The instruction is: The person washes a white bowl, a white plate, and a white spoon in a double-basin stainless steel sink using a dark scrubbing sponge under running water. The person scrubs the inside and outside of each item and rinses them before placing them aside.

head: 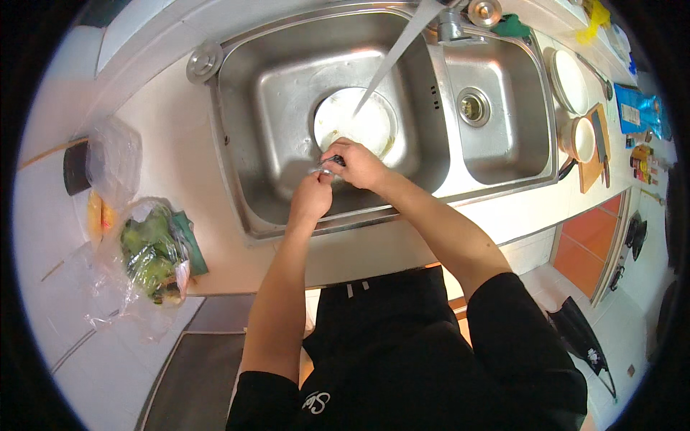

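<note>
Both my hands meet over the near side of a white round dish (351, 121) that sits in the large steel sink basin (280, 102). My left hand (312, 198) pinches one part of a small, shiny metal object (322, 171). My right hand (353, 164) grips a dark part (338, 160) at the same spot, with its fingers bent around it. Whether these are one thing or two cannot be told, as the fingers hide most of it. From the faucet (450, 24) a long pale shape, which looks like a water stream or a spout, slants down to the dish.
Right of the large basin lies a smaller basin (501, 151) with a drain strainer (474, 107). Beyond it stand white plates (570, 83), a bowl (584, 140) and a knife (598, 134) on a wooden cutting board (590, 175). Green vegetables in a plastic bag (153, 248) lie at the left.
</note>
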`<state>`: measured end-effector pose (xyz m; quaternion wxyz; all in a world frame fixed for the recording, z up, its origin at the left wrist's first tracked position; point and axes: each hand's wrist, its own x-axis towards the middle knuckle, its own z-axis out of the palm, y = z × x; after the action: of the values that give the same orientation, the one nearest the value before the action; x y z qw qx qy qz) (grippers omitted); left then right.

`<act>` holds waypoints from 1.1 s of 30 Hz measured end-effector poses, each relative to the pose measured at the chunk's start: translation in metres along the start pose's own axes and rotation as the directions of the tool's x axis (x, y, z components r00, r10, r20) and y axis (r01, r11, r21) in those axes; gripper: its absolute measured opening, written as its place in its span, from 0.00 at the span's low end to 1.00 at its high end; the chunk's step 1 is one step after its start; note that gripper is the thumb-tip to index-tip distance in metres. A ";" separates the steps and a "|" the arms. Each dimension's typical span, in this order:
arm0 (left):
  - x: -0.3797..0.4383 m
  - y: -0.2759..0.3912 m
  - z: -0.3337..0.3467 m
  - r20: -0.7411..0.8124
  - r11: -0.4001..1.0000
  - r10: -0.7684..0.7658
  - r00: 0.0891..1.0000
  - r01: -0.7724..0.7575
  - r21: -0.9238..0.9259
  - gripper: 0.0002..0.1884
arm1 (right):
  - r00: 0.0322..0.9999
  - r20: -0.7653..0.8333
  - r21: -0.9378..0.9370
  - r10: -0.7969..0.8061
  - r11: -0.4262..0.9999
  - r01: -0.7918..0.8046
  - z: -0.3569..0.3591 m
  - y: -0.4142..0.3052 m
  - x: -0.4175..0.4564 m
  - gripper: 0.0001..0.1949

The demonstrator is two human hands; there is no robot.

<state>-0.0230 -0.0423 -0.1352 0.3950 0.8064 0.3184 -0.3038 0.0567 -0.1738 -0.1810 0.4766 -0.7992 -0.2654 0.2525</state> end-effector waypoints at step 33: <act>0.001 -0.005 -0.002 -0.012 1.000 0.004 1.000 -0.004 -0.001 0.20 | 0.985 0.051 -0.572 -0.167 0.803 0.166 -0.007 0.041 0.025 0.09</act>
<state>-0.0257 -0.0386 -0.1368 0.3940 0.8087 0.3194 -0.2980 0.0873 -0.1779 -0.2188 0.2343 -0.8793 -0.3977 0.1173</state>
